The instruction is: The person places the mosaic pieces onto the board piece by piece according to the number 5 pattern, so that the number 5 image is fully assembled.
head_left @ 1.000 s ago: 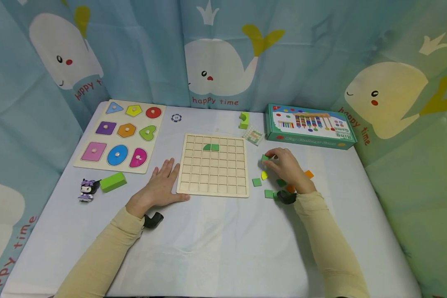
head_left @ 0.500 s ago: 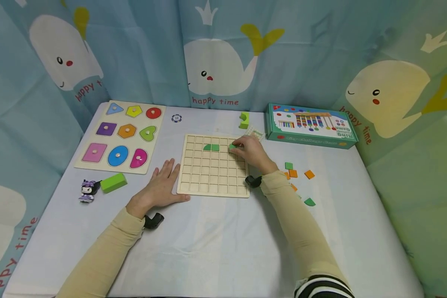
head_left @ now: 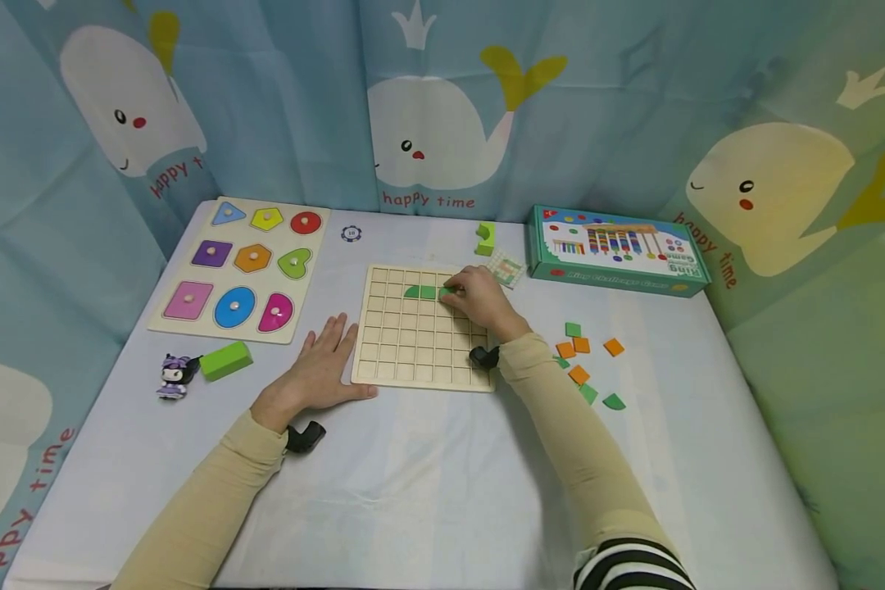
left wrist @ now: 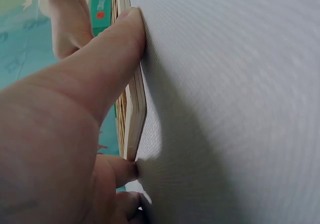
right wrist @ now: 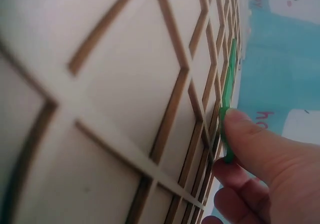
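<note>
A wooden grid board (head_left: 406, 352) lies flat on the table. In one of its upper rows sit a green quarter-round tile (head_left: 411, 292) and a green square tile (head_left: 428, 292), side by side. My right hand (head_left: 487, 305) pinches another green tile (right wrist: 224, 129) between thumb and fingers, just right of that pair; its full outline is hidden by the fingers. My left hand (head_left: 317, 373) rests at the board's lower left corner, fingers spread and straight. In the left wrist view its thumb (left wrist: 117, 44) lies along the board's edge.
Loose orange tiles (head_left: 578, 374) and green tiles (head_left: 614, 401) lie right of the board. A patterned card (head_left: 506, 269), a green notched block (head_left: 485, 238) and a boxed game (head_left: 619, 250) stand behind. Leftward are a shape puzzle (head_left: 217, 315), a green block (head_left: 225, 361) and a figurine (head_left: 174, 377).
My right hand has carried a green tile from the loose pile leftward onto the board, then slid closer to the two green tiles there. The left hand has stayed in place.
</note>
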Tool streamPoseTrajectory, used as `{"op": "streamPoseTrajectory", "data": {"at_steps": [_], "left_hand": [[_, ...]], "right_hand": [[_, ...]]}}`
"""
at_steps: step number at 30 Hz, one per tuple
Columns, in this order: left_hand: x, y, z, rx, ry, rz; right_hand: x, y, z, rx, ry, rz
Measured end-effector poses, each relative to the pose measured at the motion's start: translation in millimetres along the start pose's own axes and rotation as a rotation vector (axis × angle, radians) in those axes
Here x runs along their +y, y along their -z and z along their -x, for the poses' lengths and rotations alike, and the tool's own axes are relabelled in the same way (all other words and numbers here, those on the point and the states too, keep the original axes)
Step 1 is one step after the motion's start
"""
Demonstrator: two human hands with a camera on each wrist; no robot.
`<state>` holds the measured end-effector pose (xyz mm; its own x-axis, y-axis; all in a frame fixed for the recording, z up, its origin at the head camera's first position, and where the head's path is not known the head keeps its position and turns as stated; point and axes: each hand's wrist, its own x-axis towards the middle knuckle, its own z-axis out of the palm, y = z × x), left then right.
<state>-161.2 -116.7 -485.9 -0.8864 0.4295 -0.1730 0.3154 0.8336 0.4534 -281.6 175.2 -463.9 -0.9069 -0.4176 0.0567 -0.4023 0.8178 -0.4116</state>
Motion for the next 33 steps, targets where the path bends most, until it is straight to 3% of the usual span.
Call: {"op": "streamPoseTrajectory", "data": {"at_steps": [12, 16, 21, 26, 33], "left_hand": [[0.9, 0.3, 0.0, 0.0, 0.0, 0.0], [1.4, 0.2, 1.3, 0.005, -0.004, 0.003], [1.5, -0.7, 1.5, 0.013, -0.01, 0.001], [3.1, 0.3, 0.3, 0.008, -0.007, 0.002], [1.1, -1.0, -0.4, -0.006, 0.002, 0.0]], "right_hand": [[-5, -3, -3.6, 0.0, -0.018, 0.049], [-1, -2, 4.1, 0.022, 0.002, 0.007], [16, 12, 29.0, 0.075, 0.011, -0.09], [52, 36, 65.0, 0.111, -0.022, -0.091], [104, 63, 116.3, 0.134, -0.204, -0.087]]}}
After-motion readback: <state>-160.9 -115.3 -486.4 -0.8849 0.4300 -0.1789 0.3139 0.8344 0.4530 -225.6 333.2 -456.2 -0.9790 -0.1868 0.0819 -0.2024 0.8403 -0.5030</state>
